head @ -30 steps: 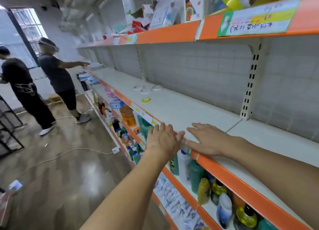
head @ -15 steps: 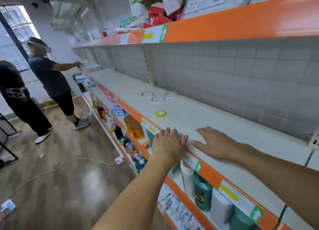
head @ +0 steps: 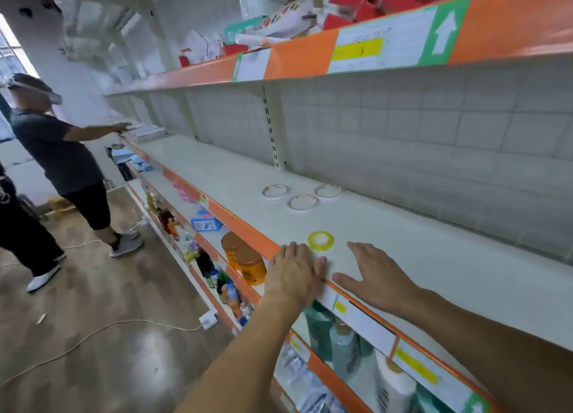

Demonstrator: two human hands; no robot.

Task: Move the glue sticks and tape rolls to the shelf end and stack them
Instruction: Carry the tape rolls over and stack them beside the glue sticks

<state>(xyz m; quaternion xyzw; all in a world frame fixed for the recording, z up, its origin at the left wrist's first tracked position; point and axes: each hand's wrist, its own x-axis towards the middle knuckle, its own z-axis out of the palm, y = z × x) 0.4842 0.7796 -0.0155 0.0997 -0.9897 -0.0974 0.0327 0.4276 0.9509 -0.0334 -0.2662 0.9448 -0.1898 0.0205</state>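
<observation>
Both hands slid along white shelf (head: pixel 434 257), left hand (head: pixel 294 276) flat fingers together, right hand (head: pixel 372 276) spread, yellow tape ring (head: pixel 321 240) at 12 o'clock; hasty sweep could knock it off.

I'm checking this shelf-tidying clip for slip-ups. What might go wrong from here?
The yellow tape roll lies flat near the shelf's orange front lip; a sweep by the left hand may knock it off. The three white tape rolls lie apart, so a one-handed grab by the right hand may miss one. No glue sticks are visible.
</observation>
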